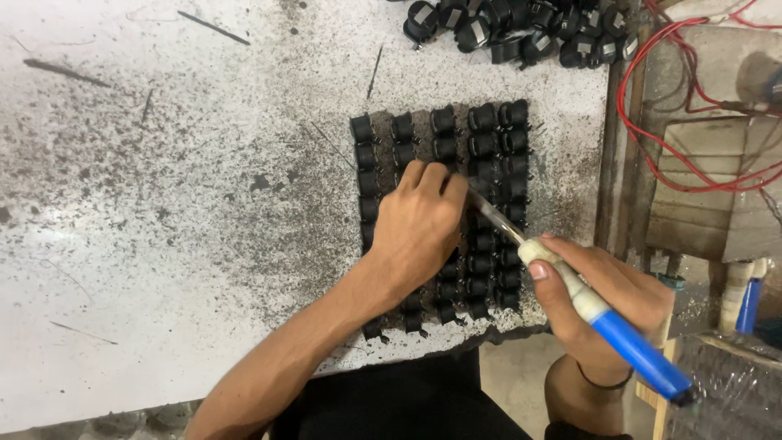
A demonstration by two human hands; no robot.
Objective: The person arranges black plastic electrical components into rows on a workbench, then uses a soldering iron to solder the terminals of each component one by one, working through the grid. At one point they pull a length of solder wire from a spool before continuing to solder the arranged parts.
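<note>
We saw the left hand [419, 224] resting fingers-down on rows of small black parts [489, 147] set out on the speckled white surface [163, 204]. The right hand [607, 297] was closed around a blue-handled soldering iron [570, 285], its tip beside the left fingers. More black parts [521, 33] lay heaped far right, near red wires [668, 122].

Bare tabletop [163, 204] left; black parts [489, 155] (rowed) and red wires [684, 106] crowd right.
</note>
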